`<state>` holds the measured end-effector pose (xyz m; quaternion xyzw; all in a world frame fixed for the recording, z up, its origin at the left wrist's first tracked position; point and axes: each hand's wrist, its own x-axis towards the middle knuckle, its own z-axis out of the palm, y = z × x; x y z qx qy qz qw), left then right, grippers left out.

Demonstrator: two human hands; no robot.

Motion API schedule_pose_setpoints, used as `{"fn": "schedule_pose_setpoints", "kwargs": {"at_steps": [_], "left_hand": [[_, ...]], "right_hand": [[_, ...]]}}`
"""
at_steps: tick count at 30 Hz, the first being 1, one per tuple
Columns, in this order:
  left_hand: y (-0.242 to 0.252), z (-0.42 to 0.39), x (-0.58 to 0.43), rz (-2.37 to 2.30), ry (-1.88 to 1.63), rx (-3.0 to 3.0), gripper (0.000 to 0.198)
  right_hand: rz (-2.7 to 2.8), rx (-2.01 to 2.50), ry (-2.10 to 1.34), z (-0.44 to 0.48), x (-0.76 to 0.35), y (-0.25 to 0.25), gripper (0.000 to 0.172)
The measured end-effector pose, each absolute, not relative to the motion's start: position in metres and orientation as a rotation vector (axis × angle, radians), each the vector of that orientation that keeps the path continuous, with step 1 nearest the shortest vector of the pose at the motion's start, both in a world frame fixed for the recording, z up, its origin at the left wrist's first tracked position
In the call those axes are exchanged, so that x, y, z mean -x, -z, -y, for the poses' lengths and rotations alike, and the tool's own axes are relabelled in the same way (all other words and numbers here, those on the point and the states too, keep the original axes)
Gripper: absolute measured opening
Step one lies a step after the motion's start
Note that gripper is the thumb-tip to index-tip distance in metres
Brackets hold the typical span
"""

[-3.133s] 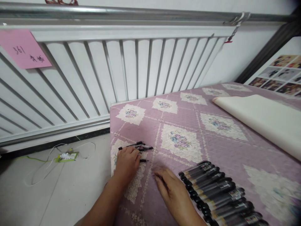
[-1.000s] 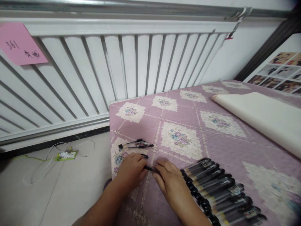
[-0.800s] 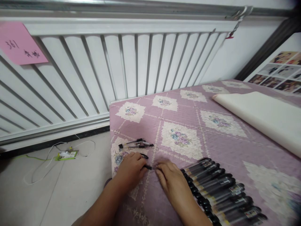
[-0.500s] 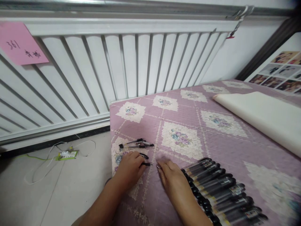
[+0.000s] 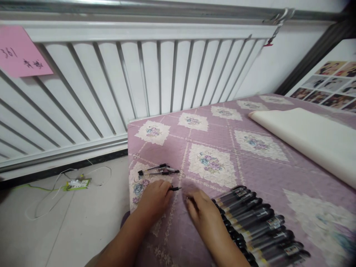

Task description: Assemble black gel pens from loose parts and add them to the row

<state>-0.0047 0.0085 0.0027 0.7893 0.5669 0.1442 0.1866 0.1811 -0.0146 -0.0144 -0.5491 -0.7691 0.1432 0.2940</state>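
My left hand (image 5: 156,197) is closed around a pen (image 5: 175,188); its black front end and thin tip stick out to the right past the fingers. A short gap away, my right hand (image 5: 202,207) has thumb and fingers pinched together, with a tiny shiny bit at the fingertips too small to name. Just beyond the left hand lie several loose pens or pen parts (image 5: 158,171), black and clear. To the right of my right hand, a row of clear-barrelled pens with black caps (image 5: 257,215) lies side by side, partly behind the forearm.
A purple flowered cover (image 5: 217,137) spreads under everything. On it lies a folded cream sheet (image 5: 311,137) at the right. Behind stands a white radiator (image 5: 164,78) with a pink note (image 5: 25,52). A power strip (image 5: 77,184) with cables is on the floor at left.
The pen in my left hand has tilted slightly. A curved black piece seen above the left fingers no longer shows. My right hand's fingers have curled in more, near the pen tip.
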Motion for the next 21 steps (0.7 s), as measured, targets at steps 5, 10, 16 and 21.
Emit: {"fn": "schedule_pose_setpoints", "kwargs": {"at_steps": [5, 10, 16, 21], "left_hand": [[-0.003, -0.008, 0.003, -1.549, -0.380, -2.227, 0.011], [-0.006, -0.006, 0.002, -1.507, -0.384, -2.233, 0.011], [-0.006, -0.003, 0.004, -1.455, -0.459, -2.213, 0.012], [-0.004, -0.003, 0.004, -1.409, -0.505, -2.210, 0.012]], "right_hand": [[1.769, 1.376, -0.636, 0.013, -0.184, 0.005, 0.022], [1.413, 1.401, -0.952, 0.012, -0.185, 0.003, 0.023], [1.108, 1.394, -1.145, 0.011, -0.183, 0.001, 0.030], [1.000, 1.320, -1.291, 0.010, -0.180, 0.007, 0.036]]}}
